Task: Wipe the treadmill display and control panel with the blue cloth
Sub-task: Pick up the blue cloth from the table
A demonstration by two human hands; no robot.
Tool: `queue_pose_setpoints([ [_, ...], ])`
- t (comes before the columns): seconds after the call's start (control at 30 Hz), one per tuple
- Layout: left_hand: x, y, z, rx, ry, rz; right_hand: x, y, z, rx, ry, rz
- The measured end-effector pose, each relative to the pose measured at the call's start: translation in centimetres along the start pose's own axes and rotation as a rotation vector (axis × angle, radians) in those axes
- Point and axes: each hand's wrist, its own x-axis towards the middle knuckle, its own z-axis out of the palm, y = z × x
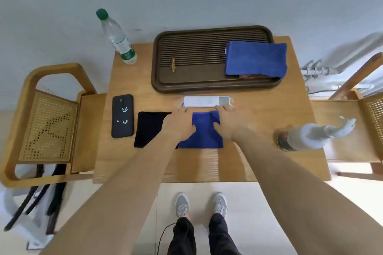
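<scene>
A folded blue cloth (204, 132) lies flat on the wooden table (259, 122), near its middle. My left hand (180, 124) grips the cloth's left side and my right hand (227, 122) grips its right side, thumbs pressed on top. The fingertips of both hands reach the near edge of a flat white panel with a small grey display (207, 101), which lies just beyond the cloth. A sliver of blue shows at the panel's left end. No treadmill frame is in view.
A second blue cloth (256, 59) rests on the dark slatted tray (186, 80) at the back. A black cloth (149, 128) and a black phone (122, 116) lie to the left. A water bottle (117, 37) stands back left, a spray bottle (306, 136) on the right. Chairs flank the table.
</scene>
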Motion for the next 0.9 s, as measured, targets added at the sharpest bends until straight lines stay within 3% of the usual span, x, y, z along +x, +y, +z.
queue_pose_setpoints([
  [0.13, 1.4, 0.4, 2.7, 0.048, 0.075, 0.023, 1.3, 0.6, 3.1, 0.085, 0.002, -0.036],
  [0.43, 1.2, 0.3, 3.0, -0.097, 0.299, 0.002, 1.6, 1.2, 3.8, 0.153, 0.125, -0.007],
  [0.6, -1.6, 0.9, 0.2, -0.203, 0.341, 0.030, -2.1, 0.5, 1.2, 0.294, 0.184, -0.030],
  [0.73, -4.5, 1.8, -3.4, -0.340, 0.322, 0.049, -5.7, -1.1, -2.4, 0.396, 0.214, -0.152],
  [0.9, -8.7, 2.7, -8.9, -0.604, 0.359, -0.012, -9.0, -4.4, -7.6, 0.599, 0.081, -0.267],
])
